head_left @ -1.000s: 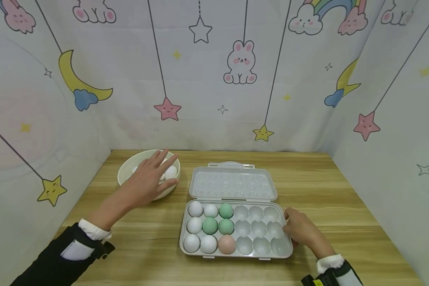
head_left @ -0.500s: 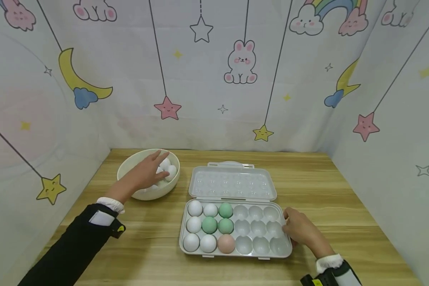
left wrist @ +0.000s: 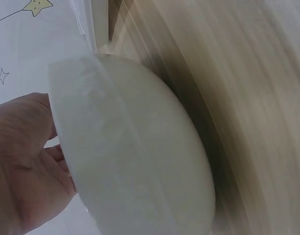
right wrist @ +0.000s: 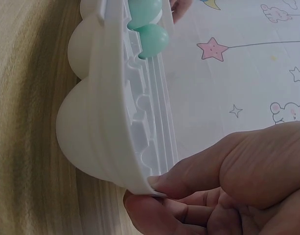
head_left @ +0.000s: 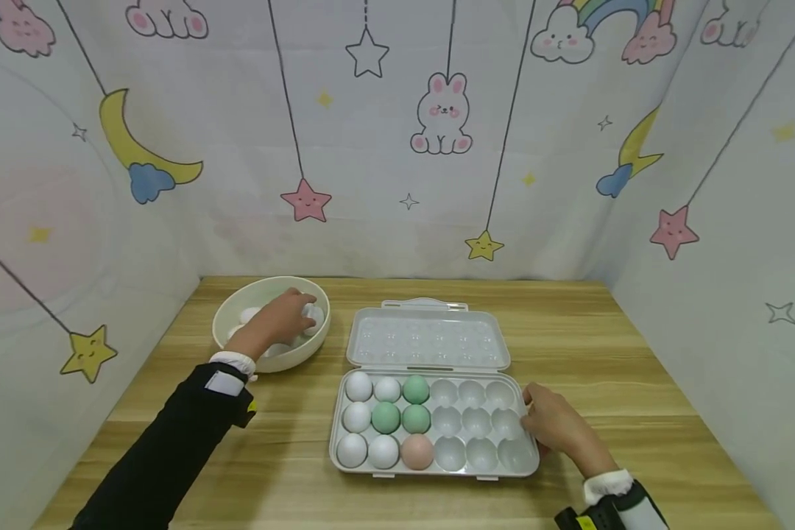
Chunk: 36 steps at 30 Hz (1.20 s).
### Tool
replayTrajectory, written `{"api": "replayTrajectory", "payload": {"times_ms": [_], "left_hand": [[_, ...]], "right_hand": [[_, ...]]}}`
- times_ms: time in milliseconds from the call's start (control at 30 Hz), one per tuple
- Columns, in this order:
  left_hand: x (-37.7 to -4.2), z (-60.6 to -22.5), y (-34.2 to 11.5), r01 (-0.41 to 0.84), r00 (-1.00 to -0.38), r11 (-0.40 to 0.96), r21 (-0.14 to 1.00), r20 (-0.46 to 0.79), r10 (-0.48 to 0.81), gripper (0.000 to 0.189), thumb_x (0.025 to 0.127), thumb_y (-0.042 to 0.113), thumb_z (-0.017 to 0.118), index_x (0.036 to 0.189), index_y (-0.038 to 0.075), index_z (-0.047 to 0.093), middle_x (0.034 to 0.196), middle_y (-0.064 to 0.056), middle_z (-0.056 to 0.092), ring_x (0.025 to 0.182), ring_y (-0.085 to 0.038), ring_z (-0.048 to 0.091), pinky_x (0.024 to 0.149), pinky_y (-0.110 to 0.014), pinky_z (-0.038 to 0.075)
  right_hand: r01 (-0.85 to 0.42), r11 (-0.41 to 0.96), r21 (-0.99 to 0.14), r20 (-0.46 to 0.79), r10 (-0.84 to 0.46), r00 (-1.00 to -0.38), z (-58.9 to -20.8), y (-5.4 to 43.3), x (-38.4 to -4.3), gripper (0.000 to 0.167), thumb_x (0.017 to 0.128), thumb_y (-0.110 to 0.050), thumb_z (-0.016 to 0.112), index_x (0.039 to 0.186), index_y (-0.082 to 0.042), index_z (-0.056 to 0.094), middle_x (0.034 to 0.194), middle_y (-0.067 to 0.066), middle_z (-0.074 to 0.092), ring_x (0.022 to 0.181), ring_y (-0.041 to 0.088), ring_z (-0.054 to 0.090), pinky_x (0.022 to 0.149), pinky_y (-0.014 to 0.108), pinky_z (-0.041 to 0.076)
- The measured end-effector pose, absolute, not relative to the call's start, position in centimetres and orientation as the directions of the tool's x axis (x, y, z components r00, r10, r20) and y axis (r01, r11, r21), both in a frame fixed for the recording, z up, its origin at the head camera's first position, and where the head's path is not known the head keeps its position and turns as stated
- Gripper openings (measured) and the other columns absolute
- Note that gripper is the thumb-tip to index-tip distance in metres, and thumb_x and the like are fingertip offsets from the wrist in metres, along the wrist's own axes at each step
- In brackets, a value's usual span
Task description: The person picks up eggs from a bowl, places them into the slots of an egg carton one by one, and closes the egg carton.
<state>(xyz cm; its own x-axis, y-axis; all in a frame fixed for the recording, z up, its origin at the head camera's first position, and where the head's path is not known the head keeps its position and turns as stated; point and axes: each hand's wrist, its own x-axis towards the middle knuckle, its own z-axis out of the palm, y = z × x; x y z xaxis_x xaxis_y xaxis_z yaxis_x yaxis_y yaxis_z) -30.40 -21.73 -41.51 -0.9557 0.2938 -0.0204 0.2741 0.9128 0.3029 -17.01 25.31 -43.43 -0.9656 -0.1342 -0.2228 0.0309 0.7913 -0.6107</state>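
My left hand (head_left: 280, 322) reaches down into a cream bowl (head_left: 225, 313) at the back left. Its thumb and fingers curl around a white egg (head_left: 314, 318) near the bowl's right side. In the left wrist view the bowl's wall (left wrist: 135, 147) hides the fingertips. My right hand (head_left: 559, 423) grips the right end of a white plastic egg carton (head_left: 433, 475), thumb on the rim and fingers underneath. The carton's left half holds several white eggs (head_left: 352, 450), green eggs (head_left: 386, 417) and one pinkish egg (head_left: 417, 451). Its right-half cups (head_left: 481, 453) are bare.
The carton's clear lid (head_left: 429, 338) lies folded back behind it. More white eggs (head_left: 249, 314) sit in the bowl. The wooden table (head_left: 570, 331) meets a printed cloth backdrop (head_left: 364, 147) at the back and both sides.
My left hand has moved down into the bowl, and its spread fingers have closed in around a white egg. The right hand keeps its grip on the carton.
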Motion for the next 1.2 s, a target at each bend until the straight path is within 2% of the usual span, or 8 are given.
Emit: {"api": "replayTrajectory", "payload": {"times_ms": [500,633,1000,1200], "left_hand": [[-32.3,-43.7,-20.1,0.277,-0.96,0.942,0.188,0.005,0.281,0.036,0.1,0.013,0.06,0.128,-0.009,0.065,0.123,-0.031,0.061,0.115,-0.043,0.061,0.099,-0.054,0.05],[-32.3,-43.7,-19.9,0.286,-0.957,0.937,0.202,0.008,0.291,0.031,0.099,0.01,0.059,0.123,-0.007,0.069,0.12,-0.029,0.063,0.114,-0.043,0.061,0.098,-0.054,0.05],[-30.8,-42.5,-19.6,0.293,-0.946,0.917,0.27,-0.059,0.32,0.028,0.103,0.006,0.056,0.126,-0.005,0.067,0.122,-0.022,0.069,0.115,-0.039,0.065,0.101,-0.054,0.05],[-30.6,-42.2,-20.1,0.325,-0.934,0.898,0.296,-0.051,0.355,0.033,0.1,0.003,0.057,0.13,-0.007,0.065,0.129,-0.025,0.065,0.123,-0.041,0.061,0.106,-0.056,0.046]], "right_hand": [[0.015,0.789,-0.615,-0.201,-0.138,-0.97,-43.5,25.4,-16.9,0.021,0.085,0.009,0.057,0.106,0.007,0.053,0.069,0.01,0.056,0.047,0.022,0.059,0.044,0.034,0.051],[0.009,0.79,-0.614,-0.195,-0.141,-0.971,-43.6,25.4,-16.9,0.02,0.085,0.009,0.058,0.105,0.007,0.053,0.068,0.01,0.056,0.047,0.022,0.059,0.044,0.033,0.051],[0.004,0.789,-0.614,-0.194,-0.146,-0.97,-43.7,25.4,-16.8,0.02,0.085,0.008,0.057,0.104,0.006,0.053,0.068,0.01,0.056,0.046,0.022,0.059,0.044,0.033,0.05],[0.012,0.788,-0.615,-0.202,-0.142,-0.969,-43.7,25.5,-16.9,0.021,0.085,0.008,0.057,0.105,0.006,0.053,0.07,0.01,0.057,0.048,0.023,0.059,0.045,0.034,0.051]]}}
